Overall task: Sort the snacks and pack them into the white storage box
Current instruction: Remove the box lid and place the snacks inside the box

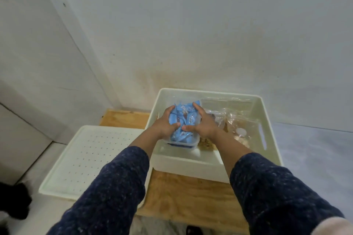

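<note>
Holding: both hands are pressing down on blue packets (182, 124) heaped in a clear tub (191, 142), head view.
Tub place: sitting inside the white box (210, 168), at its left side, beside clear bags (229, 118).
Handling: packets are looking light, soft and slippery, likely to slide off the heap; the tub is looking stiff, so gripping its side walls is safest.
Left hand (165, 124): fingers are curling over the packets, thumb resting on top.
Right hand (203, 124): fingers are wrapping the heap's right side, thumb pressing inward.
Lid (86, 158): lying left of the box.
</note>
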A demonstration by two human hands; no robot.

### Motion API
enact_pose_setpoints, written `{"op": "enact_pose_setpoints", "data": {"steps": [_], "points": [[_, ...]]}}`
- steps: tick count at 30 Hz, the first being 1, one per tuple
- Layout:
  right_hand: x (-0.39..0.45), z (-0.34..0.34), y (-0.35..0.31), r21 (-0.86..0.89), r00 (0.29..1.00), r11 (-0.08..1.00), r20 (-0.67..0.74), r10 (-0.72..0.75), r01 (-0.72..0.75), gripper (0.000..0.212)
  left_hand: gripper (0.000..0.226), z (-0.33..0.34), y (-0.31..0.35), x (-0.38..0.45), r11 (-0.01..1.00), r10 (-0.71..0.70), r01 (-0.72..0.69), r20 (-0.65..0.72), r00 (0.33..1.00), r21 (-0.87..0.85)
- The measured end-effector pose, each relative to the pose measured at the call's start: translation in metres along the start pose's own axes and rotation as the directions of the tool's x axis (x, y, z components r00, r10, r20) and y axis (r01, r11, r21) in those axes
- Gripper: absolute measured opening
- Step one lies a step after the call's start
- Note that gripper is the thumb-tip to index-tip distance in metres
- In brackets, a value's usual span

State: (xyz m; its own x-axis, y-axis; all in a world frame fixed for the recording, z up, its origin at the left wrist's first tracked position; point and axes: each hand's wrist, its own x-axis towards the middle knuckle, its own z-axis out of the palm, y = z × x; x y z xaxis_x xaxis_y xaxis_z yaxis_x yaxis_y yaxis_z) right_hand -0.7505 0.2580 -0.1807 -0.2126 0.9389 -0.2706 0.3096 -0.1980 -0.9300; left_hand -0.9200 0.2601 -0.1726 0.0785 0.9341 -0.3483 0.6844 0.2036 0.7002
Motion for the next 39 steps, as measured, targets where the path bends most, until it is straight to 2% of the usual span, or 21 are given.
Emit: {"op": "enact_pose_setpoints", "data": {"steps": [4, 8, 14, 16, 20, 22, 25, 30, 35, 39], "points": [[0.037, 0.01, 0.014, -0.056, 0.998, 0.996, 0.0, 0.067, -0.067, 0.101, 0.076, 0.004, -0.015, 0.037, 0.997, -0.075, 0.075, 0.003, 0.997, 0.015], [0.057, 0.018, 0.023, -0.22, 0.992, 0.967, -0.007, 0.128, -0.126, 0.094, 0.074, 0.013, -0.026, 0.056, 0.99, -0.132, 0.131, 0.024, 0.991, 0.045], [0.063, 0.019, 0.02, -0.364, 0.982, 0.913, -0.019, 0.188, -0.182, 0.087, 0.07, 0.01, -0.023, 0.063, 0.964, -0.175, 0.171, 0.001, 0.985, 0.206], [0.061, 0.017, 0.011, -0.442, 0.985, 0.882, -0.034, 0.167, -0.164, 0.08, 0.067, 0.004, -0.012, 0.06, 0.948, -0.17, 0.168, -0.016, 0.985, 0.269], [0.038, 0.011, -0.01, -0.686, 0.988, 0.713, -0.065, 0.139, -0.145, 0.072, 0.064, -0.01, 0.006, 0.039, 0.898, 0.018, -0.004, -0.028, 0.999, 0.439], [0.019, 0.008, -0.018, -0.738, 0.989, 0.659, -0.099, 0.107, -0.145, 0.064, 0.059, -0.017, 0.015, 0.022, 0.835, 0.127, -0.089, -0.034, 0.991, 0.543], [-0.017, 0.004, -0.028, -0.765, 0.98, 0.617, -0.187, 0.061, -0.184, 0.058, 0.06, -0.026, 0.029, -0.01, 0.754, 0.217, -0.138, -0.045, 0.975, 0.643], [-0.095, 0.006, -0.043, -0.77, 0.949, 0.587, -0.316, -0.013, -0.249, 0.07, 0.058, -0.032, 0.042, -0.073, 0.681, 0.363, -0.25, -0.021, 0.931, 0.688], [-0.178, 0.008, -0.032, -0.714, 0.882, 0.619, -0.466, -0.072, -0.327, 0.064, 0.058, -0.007, 0.044, -0.129, 0.639, 0.505, -0.387, 0.016, 0.863, 0.665], [-0.241, 0.003, -0.01, -0.656, 0.813, 0.631, -0.579, -0.068, -0.414, 0.065, 0.059, 0.035, 0.045, -0.167, 0.617, 0.558, -0.482, 0.087, 0.825, 0.622]]}}
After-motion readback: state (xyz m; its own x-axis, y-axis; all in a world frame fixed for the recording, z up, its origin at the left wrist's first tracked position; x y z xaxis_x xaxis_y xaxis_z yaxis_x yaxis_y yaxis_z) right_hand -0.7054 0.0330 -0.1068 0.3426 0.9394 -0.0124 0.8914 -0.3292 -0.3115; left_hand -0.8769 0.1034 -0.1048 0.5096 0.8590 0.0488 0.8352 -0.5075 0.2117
